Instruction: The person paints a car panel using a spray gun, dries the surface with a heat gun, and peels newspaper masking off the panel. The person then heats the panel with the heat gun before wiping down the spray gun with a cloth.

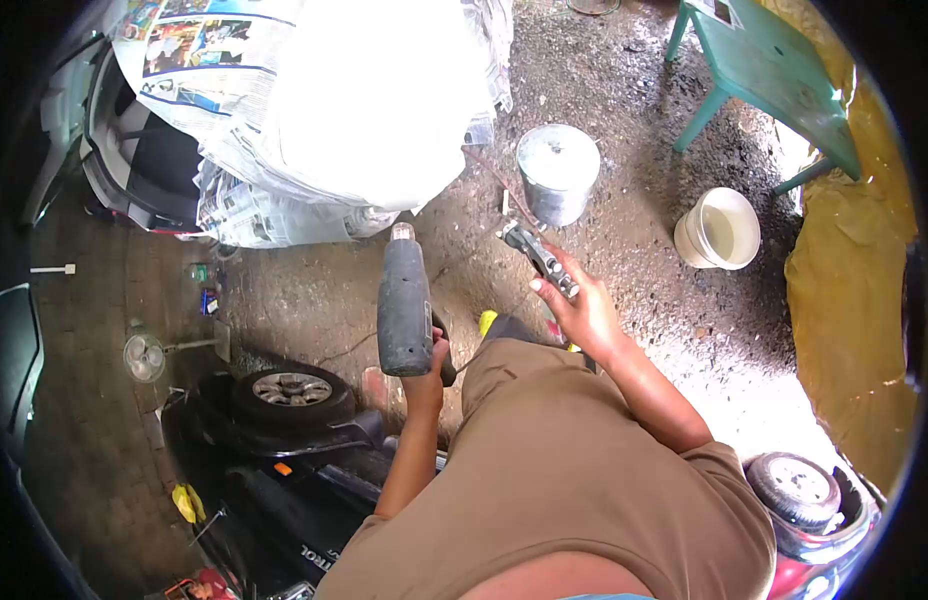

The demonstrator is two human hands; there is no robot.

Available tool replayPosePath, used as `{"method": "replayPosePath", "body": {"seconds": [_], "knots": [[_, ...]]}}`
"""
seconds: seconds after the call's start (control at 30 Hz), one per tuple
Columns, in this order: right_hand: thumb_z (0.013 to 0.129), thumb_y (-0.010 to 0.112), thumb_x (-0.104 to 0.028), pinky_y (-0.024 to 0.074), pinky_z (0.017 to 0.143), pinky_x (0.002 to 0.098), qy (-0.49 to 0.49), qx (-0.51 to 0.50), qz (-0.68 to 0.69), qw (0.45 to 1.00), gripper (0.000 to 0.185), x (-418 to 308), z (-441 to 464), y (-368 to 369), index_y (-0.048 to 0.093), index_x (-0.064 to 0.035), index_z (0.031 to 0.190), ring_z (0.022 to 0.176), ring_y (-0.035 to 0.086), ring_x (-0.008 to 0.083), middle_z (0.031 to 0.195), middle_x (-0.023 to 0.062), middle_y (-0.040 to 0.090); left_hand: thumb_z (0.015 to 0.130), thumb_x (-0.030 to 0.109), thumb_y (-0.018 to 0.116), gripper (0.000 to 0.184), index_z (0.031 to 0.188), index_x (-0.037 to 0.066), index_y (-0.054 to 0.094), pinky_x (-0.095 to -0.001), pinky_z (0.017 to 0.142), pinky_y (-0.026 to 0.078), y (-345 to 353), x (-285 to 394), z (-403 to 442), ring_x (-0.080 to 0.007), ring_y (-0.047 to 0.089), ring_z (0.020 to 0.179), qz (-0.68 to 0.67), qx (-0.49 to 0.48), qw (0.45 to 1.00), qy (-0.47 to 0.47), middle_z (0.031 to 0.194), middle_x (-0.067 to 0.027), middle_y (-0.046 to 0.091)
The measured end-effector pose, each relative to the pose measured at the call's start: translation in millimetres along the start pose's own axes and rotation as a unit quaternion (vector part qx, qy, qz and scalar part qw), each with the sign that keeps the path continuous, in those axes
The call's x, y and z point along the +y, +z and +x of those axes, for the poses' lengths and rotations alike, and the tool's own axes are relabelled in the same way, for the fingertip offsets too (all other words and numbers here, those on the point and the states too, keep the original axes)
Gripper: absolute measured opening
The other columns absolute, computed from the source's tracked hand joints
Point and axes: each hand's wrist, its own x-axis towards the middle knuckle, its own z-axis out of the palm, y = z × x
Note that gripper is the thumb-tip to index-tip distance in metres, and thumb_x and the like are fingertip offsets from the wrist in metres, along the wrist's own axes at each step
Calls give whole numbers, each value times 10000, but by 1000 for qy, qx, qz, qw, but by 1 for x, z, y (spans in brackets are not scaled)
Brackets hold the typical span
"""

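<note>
My left hand (431, 375) is wrapped round the handle of a dark heat gun (404, 310), whose metal nozzle points away from me at a bright white panel (369, 110). Sheets of newspaper (209, 60) cover the area around the panel, which is washed out by glare. In my right hand (589, 318) is a silver spray gun (539, 258), held out over the rough ground. A reddish hose runs near its front end; where it connects I cannot tell. Part of the left fingers is hidden behind the heat gun.
A metal can (558, 175) stands beyond the spray gun, with a white bucket (719, 230) to its right. Further right are a green plastic table or chair (774, 75) and a yellow sheet (844, 300). Dark vehicle with a spare wheel (292, 392) sits at lower left; a fan (144, 357) stands beyond.
</note>
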Motion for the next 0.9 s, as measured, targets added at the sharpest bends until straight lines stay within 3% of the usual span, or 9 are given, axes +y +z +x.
{"method": "replayPosePath", "body": {"seconds": [0.17,0.33,0.43,0.47,0.57,0.67,0.77,0.9], "knots": [[926,668,-315,486,577,387,3,22,-46,999,508,-14,-5,50,499,-170,1383,530,623,278,690,180,648,842,27,670,226,1056,28,599,-313,831,453,-50,-16,15,-162,570,923,18,-21,999,19,999,-45,607],[923,663,-339,510,597,411,74,0,-52,996,534,-44,10,119,473,-185,1398,590,672,300,676,172,653,851,38,693,238,1075,15,617,-324,830,475,-107,-32,43,-190,603,926,66,-53,993,81,1001,-66,637],[918,662,-346,525,625,440,73,21,-89,993,552,-52,20,179,451,-193,1405,639,688,329,745,178,680,858,65,711,255,1092,4,631,-345,830,491,-157,-41,64,-219,629,932,115,-82,986,86,1003,-90,662],[914,663,-345,528,640,464,34,43,-90,994,554,-46,23,198,444,-196,1400,670,691,344,887,191,696,860,76,716,262,1097,1,635,-352,831,496,-169,-44,74,-229,638,934,130,-96,983,90,1003,-98,671],[916,661,-338,530,650,475,26,64,-110,991,529,-47,29,251,460,-187,1381,680,689,350,1005,192,687,858,76,720,264,1097,-6,644,-368,815,505,-210,-59,96,-249,652,914,115,-111,981,109,994,-115,684],[910,671,-336,535,644,455,26,86,-100,991,533,-56,34,293,467,-170,1374,668,691,334,1038,197,682,850,72,728,269,1093,-10,647,-365,815,505,-246,-70,116,-252,652,909,104,-133,981,94,994,-119,683],[907,682,-320,534,625,425,40,88,-75,992,532,-71,39,320,478,-161,1372,612,688,292,997,191,691,841,-47,659,265,1090,17,595,-305,830,478,-268,-70,130,-147,588,914,77,-171,978,87,997,-49,615],[907,685,-305,527,609,418,43,82,-59,994,514,-86,43,341,491,-151,1358,585,686,276,918,193,696,847,-62,650,273,1104,14,598,-306,835,490,-287,-93,142,-147,600,927,86,-192,970,123,1014,-55,623]]}}
